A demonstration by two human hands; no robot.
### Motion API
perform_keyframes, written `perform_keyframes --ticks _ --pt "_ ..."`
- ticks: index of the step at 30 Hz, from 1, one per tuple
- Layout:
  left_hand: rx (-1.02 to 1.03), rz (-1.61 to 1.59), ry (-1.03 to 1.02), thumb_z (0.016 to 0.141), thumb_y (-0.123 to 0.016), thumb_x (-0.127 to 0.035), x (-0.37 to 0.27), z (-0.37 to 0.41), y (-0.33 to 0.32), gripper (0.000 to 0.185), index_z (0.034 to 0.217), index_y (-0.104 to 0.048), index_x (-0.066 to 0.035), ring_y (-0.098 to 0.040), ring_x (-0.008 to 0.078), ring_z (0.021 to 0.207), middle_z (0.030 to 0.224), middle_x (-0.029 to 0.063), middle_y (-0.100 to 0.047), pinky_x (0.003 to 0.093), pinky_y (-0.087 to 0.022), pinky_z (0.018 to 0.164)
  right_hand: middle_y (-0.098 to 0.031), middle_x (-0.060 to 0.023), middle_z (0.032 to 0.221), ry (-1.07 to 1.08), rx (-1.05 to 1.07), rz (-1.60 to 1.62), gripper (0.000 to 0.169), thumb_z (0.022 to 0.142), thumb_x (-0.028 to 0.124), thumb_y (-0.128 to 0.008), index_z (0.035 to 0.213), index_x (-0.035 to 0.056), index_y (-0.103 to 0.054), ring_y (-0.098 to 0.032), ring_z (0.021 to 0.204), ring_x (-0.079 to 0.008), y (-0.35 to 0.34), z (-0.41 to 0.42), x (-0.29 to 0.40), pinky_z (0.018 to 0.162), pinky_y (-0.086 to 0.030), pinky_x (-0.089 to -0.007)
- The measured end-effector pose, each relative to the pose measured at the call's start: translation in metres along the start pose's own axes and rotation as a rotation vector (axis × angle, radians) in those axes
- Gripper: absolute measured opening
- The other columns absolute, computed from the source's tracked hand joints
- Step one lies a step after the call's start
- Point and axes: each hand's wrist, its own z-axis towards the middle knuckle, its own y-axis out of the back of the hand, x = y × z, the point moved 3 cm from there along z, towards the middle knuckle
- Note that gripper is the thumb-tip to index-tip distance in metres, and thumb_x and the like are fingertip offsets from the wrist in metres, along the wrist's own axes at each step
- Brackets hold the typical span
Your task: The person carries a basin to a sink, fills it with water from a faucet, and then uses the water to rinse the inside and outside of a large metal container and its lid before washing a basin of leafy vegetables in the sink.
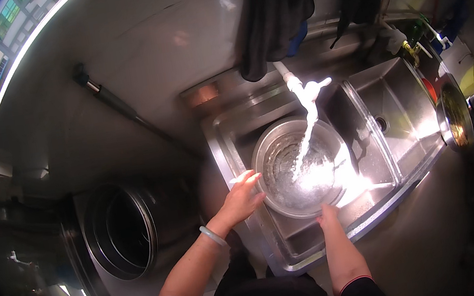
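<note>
A round metal basin [276,204] with water in it sits in the left bowl of a stainless steel sink [296,231]. From a white plastic tap [307,95] above it, a stream of water [304,149] runs into the basin. At the basin's left rim is my left hand [241,197], its thumb and fingers apart and the fingertips by the edge. A pale bangle [213,236] circles that wrist. My right hand [329,213] grips the near rim, its fingers partly hidden. Strong glare covers the basin's right side.
The sink's right bowl [401,98] has a drain. Left of me stands a large round metal pot [150,229]. A dark pole [129,111] leans at the wall. Dark cloth [275,7] hangs over the tap pipe. A metal bowl [450,116] is at the sink's right end.
</note>
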Motion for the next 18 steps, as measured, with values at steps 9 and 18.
perform_keyframes --ticks 9,18 --pt "0.130 -0.268 0.551 0.082 -0.064 -0.036 0.093 0.158 -0.114 0.067 0.132 -0.045 0.005 -0.042 0.0374 0.130 0.140 0.0275 -0.043 0.0394 -0.037 0.107 -0.047 -0.0122 0.133 0.388 -0.067 -0.121 0.066 0.080 0.006 -0.062 0.139 0.0102 -0.033 -0.049 0.114 -0.0268 0.047 0.077 0.076 0.085 -0.041 -0.0511" --pt "0.227 -0.091 0.626 0.082 -0.061 -0.034 0.108 0.200 -0.141 0.058 0.122 -0.050 0.005 -0.053 0.0403 0.119 0.124 0.0285 -0.056 0.0439 -0.043 0.102 -0.059 -0.0051 0.107 0.602 -0.159 -0.222 0.053 0.083 0.006 -0.070 0.129 0.0085 -0.044 -0.056 0.095 -0.0195 0.065 0.117 0.054 0.082 -0.046 -0.0343"
